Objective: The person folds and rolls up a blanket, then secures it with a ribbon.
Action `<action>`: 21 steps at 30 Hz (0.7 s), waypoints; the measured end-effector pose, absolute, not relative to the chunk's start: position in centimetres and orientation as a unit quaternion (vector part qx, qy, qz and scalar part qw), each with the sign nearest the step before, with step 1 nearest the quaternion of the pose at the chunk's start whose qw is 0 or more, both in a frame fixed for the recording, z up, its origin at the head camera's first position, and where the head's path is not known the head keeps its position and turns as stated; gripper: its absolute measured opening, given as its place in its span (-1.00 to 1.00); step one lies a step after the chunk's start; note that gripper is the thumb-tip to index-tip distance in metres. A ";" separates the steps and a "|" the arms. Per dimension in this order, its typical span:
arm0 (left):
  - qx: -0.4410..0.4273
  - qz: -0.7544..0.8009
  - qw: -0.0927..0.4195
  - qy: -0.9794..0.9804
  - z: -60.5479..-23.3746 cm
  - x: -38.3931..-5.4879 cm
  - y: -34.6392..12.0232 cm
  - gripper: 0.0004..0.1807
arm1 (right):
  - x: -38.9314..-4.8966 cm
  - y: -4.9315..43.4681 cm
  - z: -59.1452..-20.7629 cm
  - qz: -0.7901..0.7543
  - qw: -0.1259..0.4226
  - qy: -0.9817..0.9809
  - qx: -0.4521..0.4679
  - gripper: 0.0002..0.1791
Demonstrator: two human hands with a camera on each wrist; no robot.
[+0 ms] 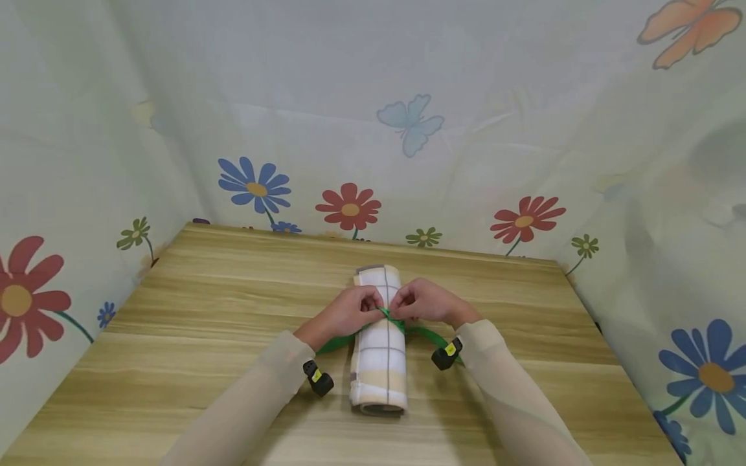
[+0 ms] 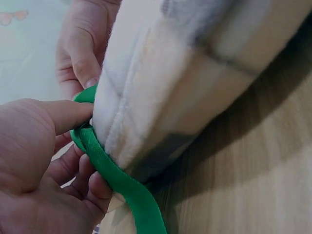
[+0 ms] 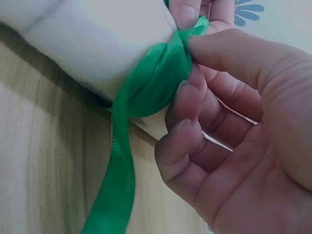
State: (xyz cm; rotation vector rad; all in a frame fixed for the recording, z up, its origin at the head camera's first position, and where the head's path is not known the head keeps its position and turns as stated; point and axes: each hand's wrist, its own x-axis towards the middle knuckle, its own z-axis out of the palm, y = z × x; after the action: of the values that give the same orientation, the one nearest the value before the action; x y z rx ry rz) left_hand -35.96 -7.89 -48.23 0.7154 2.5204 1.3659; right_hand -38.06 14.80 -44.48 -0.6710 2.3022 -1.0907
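A rolled cloth (image 1: 380, 362), white and cream with grey grid lines, lies lengthwise on the table, its near end showing a grey inner layer. Green ribbon (image 3: 156, 83) wraps its middle and crosses on top, and a loose tail hangs off each side. My left hand (image 1: 350, 312) pinches the ribbon on the left of the crossing, thumb and fingers curled on it in the left wrist view. From the right, my right hand (image 1: 428, 301) pinches the ribbon between thumb and index finger. Both sets of fingertips nearly meet over the roll.
The wood-grain table (image 1: 233, 278) spreads around the roll. Pale fabric walls (image 1: 466, 162) printed with flowers and butterflies rise behind and at both sides. Black wrist cameras (image 1: 446, 354) sit at both cuffs, close beside the roll.
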 end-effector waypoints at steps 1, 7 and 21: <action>0.244 0.462 0.093 0.847 -48.3 -35.9 -8.0 -0.93 | -38.0 14.8 -44.5 -0.403 0.251 0.845 -0.245 -0.91; 0.249 0.465 0.098 0.844 -48.4 -35.8 -8.3 -0.94 | -38.0 15.3 -45.3 -0.440 0.250 0.831 -0.230 -0.87; 0.260 0.479 0.086 0.834 -48.4 -35.8 -8.3 -0.90 | -38.1 15.8 -45.9 -0.465 0.254 0.818 -0.222 -0.83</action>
State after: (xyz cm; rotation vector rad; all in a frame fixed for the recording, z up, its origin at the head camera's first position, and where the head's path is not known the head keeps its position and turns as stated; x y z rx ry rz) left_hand -35.81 -8.32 -48.42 0.7762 2.4846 1.4290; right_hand -38.09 15.77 -45.88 -0.6041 2.2237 -1.2638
